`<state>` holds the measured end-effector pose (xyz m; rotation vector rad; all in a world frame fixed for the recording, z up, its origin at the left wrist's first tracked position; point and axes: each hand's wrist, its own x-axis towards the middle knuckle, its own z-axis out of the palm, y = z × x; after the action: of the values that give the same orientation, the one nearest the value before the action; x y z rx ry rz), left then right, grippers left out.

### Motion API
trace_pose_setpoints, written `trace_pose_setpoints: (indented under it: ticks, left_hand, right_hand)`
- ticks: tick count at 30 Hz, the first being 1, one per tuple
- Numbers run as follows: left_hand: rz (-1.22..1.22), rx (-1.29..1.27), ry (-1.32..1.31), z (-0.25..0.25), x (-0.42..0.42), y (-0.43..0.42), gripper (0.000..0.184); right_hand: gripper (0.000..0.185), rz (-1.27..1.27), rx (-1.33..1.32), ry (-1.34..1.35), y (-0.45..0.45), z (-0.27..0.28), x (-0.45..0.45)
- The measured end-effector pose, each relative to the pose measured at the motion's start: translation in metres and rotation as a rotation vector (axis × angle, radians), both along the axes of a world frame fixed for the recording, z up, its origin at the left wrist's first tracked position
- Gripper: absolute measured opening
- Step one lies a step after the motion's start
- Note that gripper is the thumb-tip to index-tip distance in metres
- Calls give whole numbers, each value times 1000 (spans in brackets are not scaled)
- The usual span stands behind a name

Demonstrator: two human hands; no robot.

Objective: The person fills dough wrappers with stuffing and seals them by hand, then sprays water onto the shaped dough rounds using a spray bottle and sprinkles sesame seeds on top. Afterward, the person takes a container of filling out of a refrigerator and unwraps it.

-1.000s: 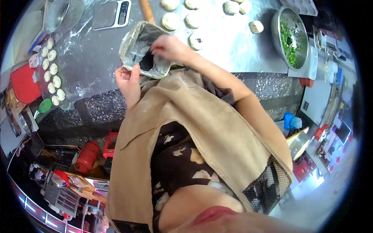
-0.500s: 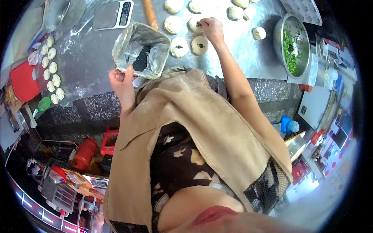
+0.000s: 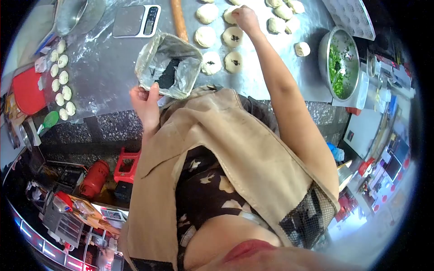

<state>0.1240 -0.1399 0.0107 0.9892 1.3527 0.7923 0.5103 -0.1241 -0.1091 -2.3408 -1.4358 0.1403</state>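
Note:
My left hand (image 3: 147, 104) grips the near rim of a pale, crumpled plastic-like bag (image 3: 192, 79), thumb over the edge. Black seeds or grains (image 3: 169, 74) lie inside the bag. Over at the far side of the table, my right hand (image 3: 247, 19) is closed in a pinch above a flattened dough round (image 3: 230, 15); whatever its fingertips hold is hidden. Closer to me, three dough rounds carry small black heaps: one (image 3: 233, 31) just below that hand, one (image 3: 211, 68) beside the bag, and another (image 3: 233, 68). A plain dough round (image 3: 205, 37) sits to their left.
A rolling pin (image 3: 179, 20) and kitchen scale (image 3: 129, 21) lie beyond the bag. At right stand a metal bowl (image 3: 324, 63) with chopped greens and a lone dough ball (image 3: 302, 49). Several small dough pieces (image 3: 67, 93) line the left side, near a red board (image 3: 28, 92).
My right hand has moved from one dough round to the one farther away, uncovering a black heap on the nearer round. My left hand still holds the bag. The whole view has shifted slightly.

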Motion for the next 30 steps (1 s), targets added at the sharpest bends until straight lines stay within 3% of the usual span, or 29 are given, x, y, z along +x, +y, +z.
trace_pose_setpoints:
  ticks: [2,4,6,7,9,10,11,12,15,18,22,24,28,30]
  left_hand:
    - [14,2,-18,-2,0,0,30]
    - [21,-13,-25,-4,-3,-2,31]
    - [-8,-6,-9,-6,-5,0,32]
    - [-2,-4,-14,-6,-4,1,32]
    - [-10,11,-35,-4,-3,1,32]
    - [-10,10,-35,-3,-2,0,32]
    - [-14,6,-44,-1,0,0,32]
    - [-21,2,-55,-1,1,0,32]
    - [-58,87,-70,-9,4,-4,33]
    - [-111,129,-77,-6,2,-12,34]
    - [-57,126,-114,-10,0,-21,33]
    - [-60,119,-134,-11,-4,-20,33]
    - [-91,94,-145,-9,-5,-19,34]
    - [-91,107,-149,-11,-3,-17,34]
  right_hand:
    - [15,-44,135,46,3,-6,8]
    - [15,-54,34,-13,0,-10,8]
    - [16,-55,128,-46,1,-8,11]
    - [16,-65,240,-84,2,13,-1]
    - [15,37,365,113,1,57,-47]
    - [14,225,336,147,-3,65,-75]
    - [13,425,328,354,-11,69,-112]
    - [12,658,137,274,-17,91,-148]
    - [12,905,-99,157,-18,56,-212]
    - [13,923,-266,133,-16,39,-233]
    - [16,976,-289,145,-24,38,-238]
    - [15,847,-185,210,-26,40,-239]
    - [15,862,-131,257,-16,42,-249]
    - [15,887,-315,273,-14,44,-250]
